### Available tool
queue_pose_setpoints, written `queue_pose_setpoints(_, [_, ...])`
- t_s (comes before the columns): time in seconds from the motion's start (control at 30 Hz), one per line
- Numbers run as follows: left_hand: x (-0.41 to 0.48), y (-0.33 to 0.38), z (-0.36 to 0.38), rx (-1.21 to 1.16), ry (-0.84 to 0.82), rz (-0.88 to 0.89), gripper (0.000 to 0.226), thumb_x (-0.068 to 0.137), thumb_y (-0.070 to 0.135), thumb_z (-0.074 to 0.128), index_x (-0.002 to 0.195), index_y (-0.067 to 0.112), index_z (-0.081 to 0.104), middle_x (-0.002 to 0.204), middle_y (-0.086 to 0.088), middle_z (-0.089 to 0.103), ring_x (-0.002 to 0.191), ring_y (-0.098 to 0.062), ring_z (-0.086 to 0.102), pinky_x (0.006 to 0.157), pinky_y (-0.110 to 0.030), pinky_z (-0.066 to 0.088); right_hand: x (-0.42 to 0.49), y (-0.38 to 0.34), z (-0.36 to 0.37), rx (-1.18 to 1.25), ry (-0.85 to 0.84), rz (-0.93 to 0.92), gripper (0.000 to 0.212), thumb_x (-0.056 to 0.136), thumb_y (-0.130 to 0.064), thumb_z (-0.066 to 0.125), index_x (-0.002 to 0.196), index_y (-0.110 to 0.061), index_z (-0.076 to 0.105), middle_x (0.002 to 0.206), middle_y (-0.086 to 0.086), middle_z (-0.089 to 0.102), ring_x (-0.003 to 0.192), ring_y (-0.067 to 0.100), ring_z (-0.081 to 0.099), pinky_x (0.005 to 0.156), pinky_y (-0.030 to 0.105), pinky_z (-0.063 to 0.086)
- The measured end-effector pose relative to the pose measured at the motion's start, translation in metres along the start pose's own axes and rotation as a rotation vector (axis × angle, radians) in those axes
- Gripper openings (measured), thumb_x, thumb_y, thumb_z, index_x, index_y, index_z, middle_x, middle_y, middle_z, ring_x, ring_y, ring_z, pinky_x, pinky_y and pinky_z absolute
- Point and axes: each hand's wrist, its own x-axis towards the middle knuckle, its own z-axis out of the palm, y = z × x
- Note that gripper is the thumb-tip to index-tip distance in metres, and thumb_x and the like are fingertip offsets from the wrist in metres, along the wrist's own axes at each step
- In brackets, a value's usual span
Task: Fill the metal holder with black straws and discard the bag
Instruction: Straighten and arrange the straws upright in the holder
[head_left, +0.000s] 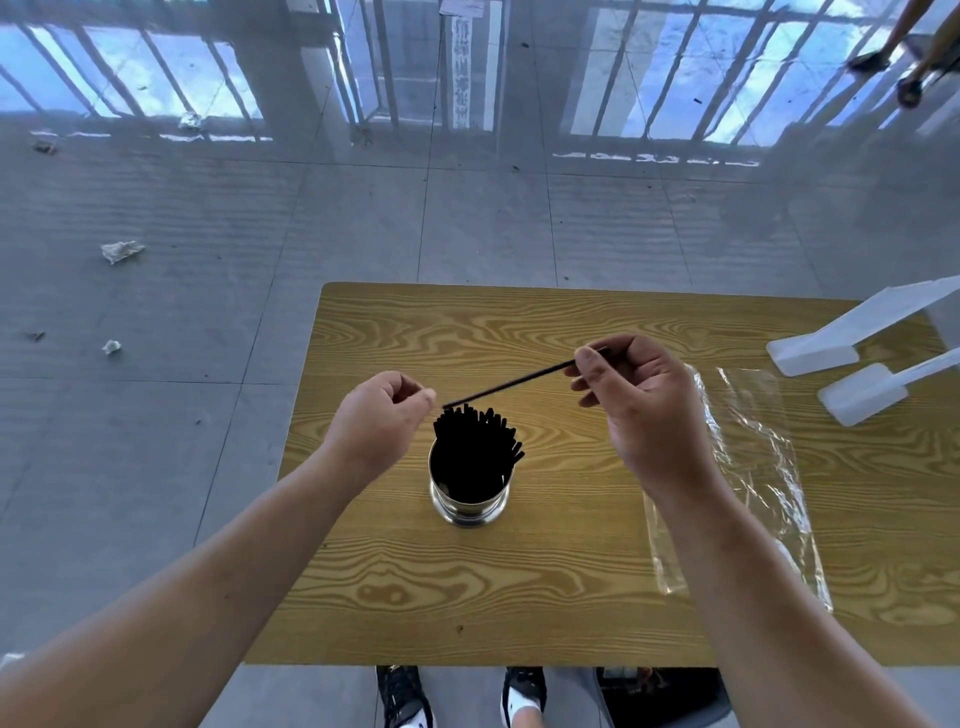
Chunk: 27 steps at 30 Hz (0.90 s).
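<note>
Forearms (218, 587) above wood-grain table (467, 597) on grey tiles (208, 312); right fingers (587, 364) pinching black straw (514, 382), left fingers' (423, 399) grip unclear.

Plain indoor room, type unclear: glossy grey tile floor (218, 223) across upper frame reflects barred windows (130, 67); crumpled paper scraps (122, 251) at left; wood-grain table (519, 597) at lower centre.

- Single thin black straw (511, 383): far end hidden within the curled fingers of the right hand (644, 405). Whether the left hand (379, 421) touches its near tip cannot be told.
- Bundle of black straws (475, 441): lower lengths hidden inside the shiny cylindrical metal holder (467, 506).
- Clear crinkled plastic bag (758, 467), by the right edge of the yellow wood-grain tabletop (467, 597): left side hidden behind the right forearm (737, 561).
- Two white plastic pieces (852, 338), far right corner: cut off by the picture's edge, kind unclear.
- Dark object (660, 691) below the tabletop's near edge: cut off, unidentifiable.
</note>
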Motion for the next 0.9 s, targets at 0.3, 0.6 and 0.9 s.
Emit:
queue_pose_setpoints(0.3, [-0.009, -0.021, 0.008, 0.158, -0.158, 0.072, 0.019, 0.086, 0.042, 0.084, 0.1, 0.04, 0.071, 0.087, 0.023, 0.074, 0.069, 0.001, 0.067, 0.067, -0.022, 0.053, -0.009, 0.018, 0.009, -0.276, -0.227, 0.048, 0.009, 0.093, -0.022, 0.08, 0.085, -0.026, 0.079, 0.079, 0.002, 0.077, 0.076, 0.026, 0.072, 0.067, 0.035, 0.06])
queue_pose_setpoints(0.6, [-0.007, -0.014, 0.007, 0.059, -0.056, 0.115, 0.011, 0.093, 0.029, 0.077, 0.1, 0.036, 0.073, 0.086, 0.01, 0.075, 0.07, -0.008, 0.065, 0.071, -0.03, 0.056, 0.003, 0.018, -0.004, 0.337, 0.029, 0.316, 0.009, 0.099, -0.015, 0.073, 0.09, -0.012, 0.073, 0.087, 0.012, 0.081, 0.078, 0.024, 0.079, 0.066, 0.031, 0.064])
queue_pose_setpoints(0.9, [-0.018, 0.026, 0.009, -0.524, -0.317, 0.1, 0.028, 0.089, 0.019, 0.079, 0.116, 0.009, 0.077, 0.093, -0.01, 0.079, 0.076, -0.017, 0.071, 0.071, -0.024, 0.06, 0.002, 0.044, -0.008, 0.679, 0.221, 0.666, 0.008, 0.099, -0.013, 0.072, 0.098, -0.006, 0.069, 0.082, 0.01, 0.079, 0.075, 0.022, 0.081, 0.061, 0.028, 0.064])
